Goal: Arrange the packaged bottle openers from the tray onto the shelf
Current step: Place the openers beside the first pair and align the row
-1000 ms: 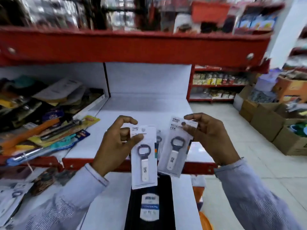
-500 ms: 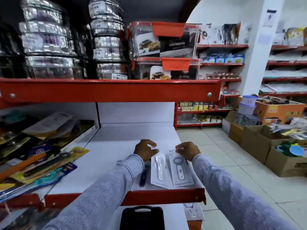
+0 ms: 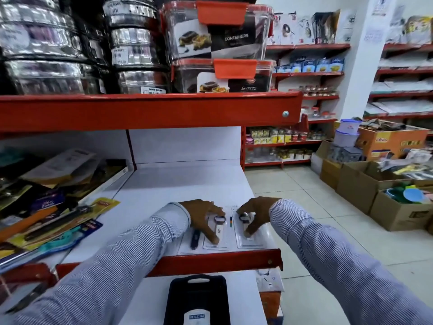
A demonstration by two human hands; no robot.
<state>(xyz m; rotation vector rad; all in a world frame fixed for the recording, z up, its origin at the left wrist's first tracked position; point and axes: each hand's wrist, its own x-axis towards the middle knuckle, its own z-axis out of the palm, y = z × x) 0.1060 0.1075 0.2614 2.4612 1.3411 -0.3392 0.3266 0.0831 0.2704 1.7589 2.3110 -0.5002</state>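
Note:
Two packaged bottle openers lie flat side by side near the front of the white shelf (image 3: pixel 178 184). My left hand (image 3: pixel 201 216) spans the left pack (image 3: pixel 221 240), thumb on its lower end and fingers at its top. My right hand (image 3: pixel 256 213) holds the right pack (image 3: pixel 256 240) the same way. Both openers have white handles and dark ring heads. A third pack with a dark-handled opener (image 3: pixel 195 239) lies just left of them, partly under my left wrist. The black tray (image 3: pixel 178 301) sits on the lower shelf, below my arms.
The shelf's red front lip (image 3: pixel 210 262) runs just before the packs. Packaged tools (image 3: pixel 58 221) pile up in the bay to the left. A red upper shelf (image 3: pixel 150 111) with steel tins and plastic containers hangs overhead. Cardboard boxes (image 3: pixel 375 191) stand on the floor at right.
Both hands have carried a pack each from in front of me down onto the shelf. Since half a second ago the packs lie flat and my fingers have spread over them.

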